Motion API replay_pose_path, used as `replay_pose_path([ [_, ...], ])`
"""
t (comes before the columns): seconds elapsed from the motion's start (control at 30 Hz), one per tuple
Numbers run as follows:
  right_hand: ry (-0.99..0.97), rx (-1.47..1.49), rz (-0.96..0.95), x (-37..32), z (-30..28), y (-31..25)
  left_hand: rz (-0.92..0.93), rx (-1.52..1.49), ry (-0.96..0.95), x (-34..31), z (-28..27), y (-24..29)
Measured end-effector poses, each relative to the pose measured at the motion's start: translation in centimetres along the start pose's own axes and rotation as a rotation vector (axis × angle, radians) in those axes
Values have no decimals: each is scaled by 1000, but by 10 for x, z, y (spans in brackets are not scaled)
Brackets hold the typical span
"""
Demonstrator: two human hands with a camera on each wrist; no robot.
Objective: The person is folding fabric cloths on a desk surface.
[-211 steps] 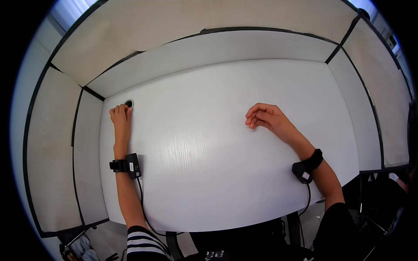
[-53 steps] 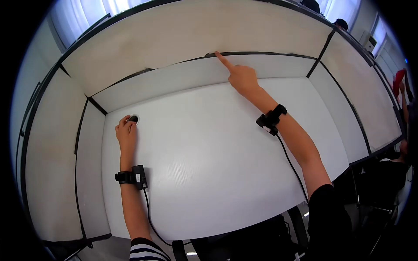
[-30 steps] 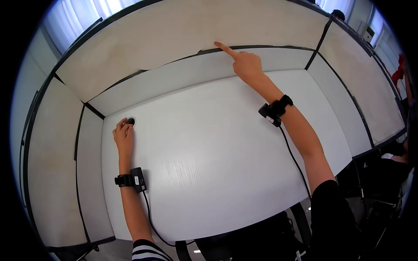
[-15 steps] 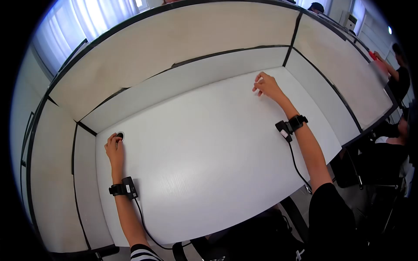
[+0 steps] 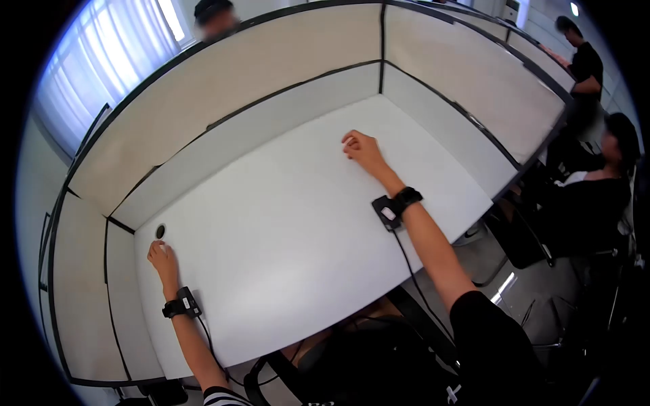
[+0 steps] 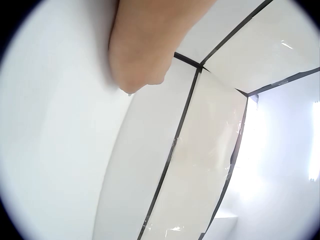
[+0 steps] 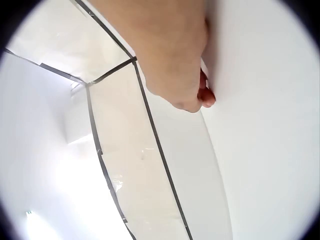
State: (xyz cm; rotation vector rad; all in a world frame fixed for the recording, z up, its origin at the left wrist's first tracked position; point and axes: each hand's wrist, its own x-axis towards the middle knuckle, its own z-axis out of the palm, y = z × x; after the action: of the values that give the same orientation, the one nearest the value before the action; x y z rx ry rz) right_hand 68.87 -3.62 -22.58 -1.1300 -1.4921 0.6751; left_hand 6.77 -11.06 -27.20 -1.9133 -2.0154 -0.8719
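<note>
Near the left end of the white table [image 5: 271,223], the left hand [image 5: 162,260] rests just in front of a round dark hole [image 5: 160,231], fingers loosely bent and holding nothing. Toward the back right, the right hand [image 5: 364,152] hovers over or rests on the tabletop, its fingers loosely curled around nothing. The left wrist view has the back of the left hand [image 6: 145,47], with most fingers hidden. In the right wrist view, fingertips show beneath the right hand [image 7: 172,60].
Pale panels with black edging [image 5: 257,74] enclose the table's back and sides. Cables run from the wrist cameras [image 5: 189,302] toward the table's front edge. One person [image 5: 596,203] sits at the right, another [image 5: 583,64] stands behind, and a head shows over the back panel.
The head view has turned rightward. The right hand has come down from pointing at the back panel, its index finger no longer extended. The left hand has moved slightly back from the hole.
</note>
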Motion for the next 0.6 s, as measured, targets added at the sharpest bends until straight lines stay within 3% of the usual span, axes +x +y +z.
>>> replay_pose_path([
  [0.13,17,-130,-60,-10,1,-4,-115,90,-72,-22,-7,34],
  [0.2,33,-403,-251,-21,7,6,-24,105,-61,-34,-7,28],
  [0.23,-20,-635,-268,-28,9,11,-26,103,-61,-39,-10,35],
  [0.27,-20,-636,-268,-34,13,10,-40,162,-100,-42,-12,43],
  [0.33,8,-951,-267,-50,22,3,-58,218,-153,-58,-18,53],
  [0.43,-20,-1022,-224,-63,23,-4,-81,252,-183,-75,-34,78],
  [0.6,-26,-1095,-194,-57,28,-7,-93,189,-194,-65,-36,68],
])
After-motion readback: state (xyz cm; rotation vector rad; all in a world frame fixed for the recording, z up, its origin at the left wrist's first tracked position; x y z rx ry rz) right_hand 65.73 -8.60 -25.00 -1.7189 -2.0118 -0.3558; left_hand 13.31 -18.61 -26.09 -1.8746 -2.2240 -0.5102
